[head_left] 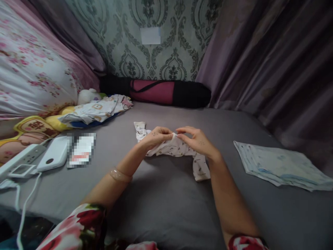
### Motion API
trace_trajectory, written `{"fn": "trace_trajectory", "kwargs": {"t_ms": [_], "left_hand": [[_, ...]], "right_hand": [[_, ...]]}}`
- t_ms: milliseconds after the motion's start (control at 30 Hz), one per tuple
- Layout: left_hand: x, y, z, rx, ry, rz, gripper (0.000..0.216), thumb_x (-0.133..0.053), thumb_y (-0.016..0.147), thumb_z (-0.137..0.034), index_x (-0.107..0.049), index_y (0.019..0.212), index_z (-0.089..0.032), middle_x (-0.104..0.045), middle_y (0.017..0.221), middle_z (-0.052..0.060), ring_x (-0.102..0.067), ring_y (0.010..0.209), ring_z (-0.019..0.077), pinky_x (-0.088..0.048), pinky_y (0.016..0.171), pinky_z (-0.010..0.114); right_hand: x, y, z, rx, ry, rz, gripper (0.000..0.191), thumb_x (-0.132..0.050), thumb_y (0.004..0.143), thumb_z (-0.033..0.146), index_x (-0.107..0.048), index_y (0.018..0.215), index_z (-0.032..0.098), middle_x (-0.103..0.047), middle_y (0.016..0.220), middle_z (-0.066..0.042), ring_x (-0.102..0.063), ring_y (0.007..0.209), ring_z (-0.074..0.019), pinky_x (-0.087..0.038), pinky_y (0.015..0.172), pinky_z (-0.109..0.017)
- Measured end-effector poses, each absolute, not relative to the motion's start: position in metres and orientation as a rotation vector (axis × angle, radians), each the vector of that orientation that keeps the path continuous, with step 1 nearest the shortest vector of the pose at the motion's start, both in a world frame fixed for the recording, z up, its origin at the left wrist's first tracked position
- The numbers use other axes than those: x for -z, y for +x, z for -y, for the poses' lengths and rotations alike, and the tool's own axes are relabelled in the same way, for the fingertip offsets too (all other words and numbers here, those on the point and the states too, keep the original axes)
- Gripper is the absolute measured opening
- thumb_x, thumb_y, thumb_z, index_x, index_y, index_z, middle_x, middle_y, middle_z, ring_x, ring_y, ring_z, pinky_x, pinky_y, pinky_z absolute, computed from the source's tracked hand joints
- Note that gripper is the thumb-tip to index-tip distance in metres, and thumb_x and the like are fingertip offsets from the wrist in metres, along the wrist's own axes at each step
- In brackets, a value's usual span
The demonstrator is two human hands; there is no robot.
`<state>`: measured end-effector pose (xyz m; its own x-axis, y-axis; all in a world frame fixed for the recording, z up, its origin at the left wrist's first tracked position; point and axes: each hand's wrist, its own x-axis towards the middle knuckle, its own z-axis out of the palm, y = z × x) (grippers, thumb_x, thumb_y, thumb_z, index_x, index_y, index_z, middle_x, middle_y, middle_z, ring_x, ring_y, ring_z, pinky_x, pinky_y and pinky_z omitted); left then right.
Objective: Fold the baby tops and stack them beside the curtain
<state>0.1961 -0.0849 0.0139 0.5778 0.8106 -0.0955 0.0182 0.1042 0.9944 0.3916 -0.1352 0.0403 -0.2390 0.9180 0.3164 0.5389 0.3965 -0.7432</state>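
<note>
A small white garment with a scattered dark print [177, 148] lies bunched on the grey sheet, one sleeve out to each side. My left hand [159, 136] is closed on the garment's upper edge, thumb and fingers pinching the white fabric. Close beside it, my right hand [194, 139] pinches the same white edge between thumb and fingertips, its other fingers loosely bent. Both hands nearly meet over the middle of the garment. The fabric under my palms is hidden.
Folded pale cloths [283, 166] lie at the right. On the left are a power strip [24, 158], a white power bank [56, 152], a blurred packet [82, 150] and heaped clothing [96, 111]. A black and maroon long bag [156, 92] rests against the wall.
</note>
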Motion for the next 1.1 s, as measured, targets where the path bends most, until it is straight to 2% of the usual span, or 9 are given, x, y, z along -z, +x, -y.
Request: {"fn": "trace_trajectory", "kwargs": {"t_ms": [167,267,367,467,567,700,867,967,1100], "left_hand": [[-0.020,0.193,0.088,-0.748,1.505,-0.880,0.026,-0.076,0.068,-0.043,-0.070,0.072,-0.017,-0.062,0.063,0.001,-0.052,0.057,0.0114,-0.039,0.054,0.024],[-0.027,0.185,0.097,-0.965,1.719,-1.019,0.025,-0.071,0.074,-0.044,-0.069,0.077,-0.019,-0.065,0.071,0.002,-0.054,0.065,0.0136,-0.040,0.058,0.026],[-0.026,0.168,0.114,-1.169,1.933,-1.204,0.029,-0.063,0.082,-0.047,-0.065,0.070,-0.021,-0.061,0.066,0.002,-0.052,0.062,0.0139,-0.038,0.059,0.027],[-0.010,0.150,0.133,-1.004,2.161,-1.291,0.037,-0.060,0.083,-0.053,-0.060,0.065,-0.022,-0.056,0.060,0.001,-0.049,0.058,0.0145,-0.035,0.058,0.029],[0.013,0.139,0.142,-0.778,2.324,-1.424,0.034,-0.064,0.078,-0.056,-0.060,0.082,-0.023,-0.063,0.077,0.004,-0.056,0.069,0.0194,-0.038,0.061,0.030],[0.031,0.137,0.135,-0.638,2.371,-1.705,0.027,-0.059,0.084,-0.041,-0.052,0.101,-0.021,-0.061,0.105,0.010,-0.059,0.090,0.0250,-0.044,0.067,0.031],[0.036,0.135,0.112,-0.855,2.451,-1.592,0.013,-0.046,0.086,-0.022,-0.055,0.097,-0.020,-0.061,0.107,0.010,-0.056,0.104,0.0242,-0.046,0.086,0.035],[0.028,0.127,0.099,-1.143,2.304,-1.329,0.016,-0.046,0.089,-0.027,-0.058,0.094,-0.019,-0.065,0.100,0.008,-0.058,0.098,0.0209,-0.045,0.089,0.034],[-0.009,0.111,0.090,-1.320,1.872,-1.160,0.026,-0.053,0.088,-0.042,-0.060,0.091,-0.016,-0.062,0.080,0.003,-0.056,0.074,0.0145,-0.045,0.070,0.025]], "right_hand": [[-0.035,0.383,0.135,-0.669,-1.226,1.935,0.018,-0.061,0.086,0.033,-0.072,0.095,0.022,-0.072,0.095,-0.003,-0.065,0.092,-0.0179,-0.048,0.082,-0.030],[-0.032,0.385,0.133,-0.645,-1.296,1.886,0.018,-0.060,0.086,0.034,-0.072,0.090,0.022,-0.072,0.089,-0.002,-0.065,0.086,-0.0177,-0.048,0.077,-0.029],[-0.028,0.386,0.129,-0.583,-1.329,1.791,0.020,-0.060,0.085,0.037,-0.071,0.088,0.020,-0.072,0.086,-0.003,-0.064,0.080,-0.0170,-0.047,0.074,-0.029],[-0.023,0.384,0.124,-0.552,-1.320,1.667,0.024,-0.061,0.083,0.040,-0.070,0.086,0.018,-0.071,0.081,-0.003,-0.063,0.073,-0.0160,-0.047,0.070,-0.028],[-0.024,0.380,0.124,-0.510,-1.309,1.577,0.027,-0.062,0.083,0.043,-0.069,0.084,0.017,-0.069,0.077,-0.003,-0.061,0.069,-0.0154,-0.047,0.066,-0.027],[-0.034,0.375,0.131,-0.482,-1.289,1.519,0.027,-0.063,0.082,0.044,-0.068,0.085,0.018,-0.068,0.076,-0.003,-0.060,0.067,-0.0151,-0.047,0.064,-0.027],[-0.048,0.377,0.140,-0.424,-1.254,1.503,0.027,-0.062,0.083,0.046,-0.067,0.085,0.019,-0.067,0.076,-0.003,-0.060,0.065,-0.0145,-0.047,0.062,-0.027],[-0.056,0.384,0.145,-0.399,-1.241,1.498,0.028,-0.062,0.084,0.047,-0.067,0.086,0.020,-0.067,0.079,-0.003,-0.060,0.067,-0.0147,-0.047,0.062,-0.027],[-0.071,0.396,0.154,-0.446,-1.244,1.487,0.029,-0.065,0.082,0.049,-0.067,0.087,0.021,-0.067,0.079,-0.002,-0.059,0.067,-0.0145,-0.046,0.060,-0.026]]}}
